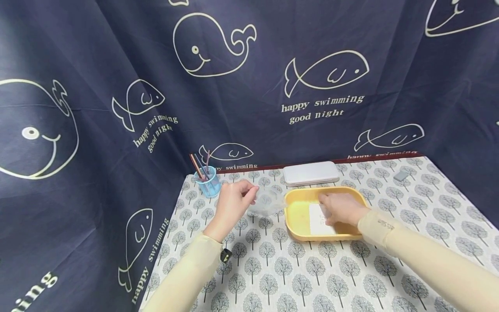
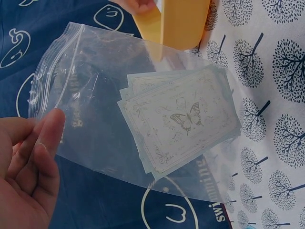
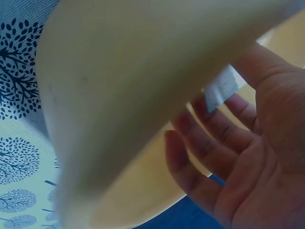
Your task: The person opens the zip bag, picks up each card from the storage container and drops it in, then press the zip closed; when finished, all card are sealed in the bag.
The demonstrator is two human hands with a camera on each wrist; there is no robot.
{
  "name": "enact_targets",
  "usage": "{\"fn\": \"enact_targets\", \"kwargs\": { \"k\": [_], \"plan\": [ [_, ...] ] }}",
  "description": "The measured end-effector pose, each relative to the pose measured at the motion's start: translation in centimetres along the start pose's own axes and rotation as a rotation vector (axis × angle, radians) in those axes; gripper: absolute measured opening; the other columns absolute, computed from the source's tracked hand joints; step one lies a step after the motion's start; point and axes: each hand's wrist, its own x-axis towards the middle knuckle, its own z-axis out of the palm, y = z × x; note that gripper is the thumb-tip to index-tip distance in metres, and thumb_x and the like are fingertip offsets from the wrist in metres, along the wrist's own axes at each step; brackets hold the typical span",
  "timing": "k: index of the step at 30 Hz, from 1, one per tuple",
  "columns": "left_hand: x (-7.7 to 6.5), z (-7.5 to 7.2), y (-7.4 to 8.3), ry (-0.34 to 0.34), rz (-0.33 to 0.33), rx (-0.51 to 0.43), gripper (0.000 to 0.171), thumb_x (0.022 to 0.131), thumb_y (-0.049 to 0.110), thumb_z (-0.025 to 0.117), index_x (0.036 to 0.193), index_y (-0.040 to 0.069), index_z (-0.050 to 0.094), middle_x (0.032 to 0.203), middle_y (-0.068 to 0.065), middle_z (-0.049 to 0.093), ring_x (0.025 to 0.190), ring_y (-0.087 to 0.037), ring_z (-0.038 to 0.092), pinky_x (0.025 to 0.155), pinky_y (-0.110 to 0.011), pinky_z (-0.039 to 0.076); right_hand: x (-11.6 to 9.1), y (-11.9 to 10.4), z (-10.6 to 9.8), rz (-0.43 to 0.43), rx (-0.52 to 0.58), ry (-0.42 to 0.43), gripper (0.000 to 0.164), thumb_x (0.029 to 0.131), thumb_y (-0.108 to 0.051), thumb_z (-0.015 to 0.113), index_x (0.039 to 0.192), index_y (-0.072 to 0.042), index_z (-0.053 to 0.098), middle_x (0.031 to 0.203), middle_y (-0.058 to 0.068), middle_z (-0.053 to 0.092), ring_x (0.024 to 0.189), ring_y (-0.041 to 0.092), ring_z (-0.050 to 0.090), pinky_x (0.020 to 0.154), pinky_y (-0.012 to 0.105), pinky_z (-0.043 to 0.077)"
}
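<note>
Tree-print cloth (image 1: 269, 268) below; left hand (image 1: 234, 199) pinches bag (image 2: 105, 124); whether right hand (image 1: 343, 208) pinches the card (image 1: 319, 223), I can't tell. Best kept flat.

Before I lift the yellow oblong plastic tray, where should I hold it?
Probably by the raised rim of the yellow oblong plastic tray, coming from its left and right ends together: it's longest that way, and its walls stand up above the white tree-print tablecloth.

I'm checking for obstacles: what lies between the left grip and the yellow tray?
In the head view, the clear bag, pinched by the left grip, reaches toward the yellow tray; the left wrist view shows cards inside.
</note>
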Motion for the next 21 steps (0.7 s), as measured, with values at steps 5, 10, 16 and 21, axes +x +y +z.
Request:
{"fn": "enact_targets", "kwargs": {
  "k": [5, 10, 16, 21],
  "plan": [
    [0.0, 0.1, 0.1, 0.001, 0.002, 0.002, 0.018, 0.099, 0.018, 0.073, 0.081, 0.015, 0.076, 0.065, 0.011, 0.07, 0.056, 0.004, 0.061, 0.056, -0.019, 0.053, -0.1, 0.6, -0.5, -0.072, 0.05, 0.081, 0.031, 0.079, -0.005, 0.087, 0.101, -0.011, 0.066, 0.077, -0.007, 0.065, 0.067, 0.011, 0.059, 0.065, 0.035, 0.055],
    [0.0, 0.1, 0.1, 0.004, 0.009, -0.005, 0.018, 0.099, 0.018, 0.074, 0.081, 0.015, 0.076, 0.065, 0.011, 0.069, 0.056, 0.004, 0.061, 0.055, -0.019, 0.053, 0.0, 1.8, -1.5, -0.084, 0.207, 0.058, 0.014, 0.086, -0.004, 0.081, 0.098, -0.006, 0.075, 0.088, -0.002, 0.071, 0.079, 0.015, 0.065, 0.077, 0.041, 0.058],
    [-0.1, 0.1, 0.2, 0.001, 0.009, -0.01, 0.02, 0.099, 0.017, 0.074, 0.079, 0.014, 0.076, 0.065, 0.011, 0.069, 0.056, 0.003, 0.061, 0.056, -0.02, 0.053, -0.2, 2.6, -2.4, -0.072, 0.296, 0.018, 0.004, 0.091, -0.004, 0.076, 0.094, -0.004, 0.077, 0.084, -0.004, 0.071, 0.076, 0.01, 0.062, 0.074, 0.036, 0.057],
    [-0.1, 0.1, 0.2, 0.001, 0.007, -0.001, 0.022, 0.099, 0.017, 0.073, 0.078, 0.015, 0.075, 0.063, 0.011, 0.069, 0.055, 0.003, 0.06, 0.055, -0.02, 0.052, -0.4, 2.6, -2.9, -0.061, 0.273, 0.039, 0.001, 0.093, -0.005, 0.074, 0.092, -0.005, 0.075, 0.085, -0.003, 0.07, 0.077, 0.011, 0.06, 0.075, 0.036, 0.054]
  ]
}}
